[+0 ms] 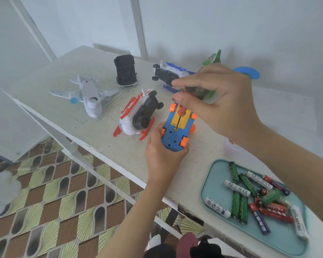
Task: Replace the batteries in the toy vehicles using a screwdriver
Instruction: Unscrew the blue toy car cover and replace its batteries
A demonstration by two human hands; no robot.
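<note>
Right hand (pixel 218 101) pinches screwdriver (pixel 180 113), tip pointing 6 o'clock onto toy car (pixel 172 138) screw; left hand (pixel 162 153) grips car.

A worn white table (pixel 93 135) runs from 10 o'clock to 4 o'clock before a pale wall (pixel 231 25) at 12, white posts (pixel 141 25) rising behind. A brown-and-yellow patterned floor (pixel 54 192) spreads at 7 o'clock under soft, even light.
</note>
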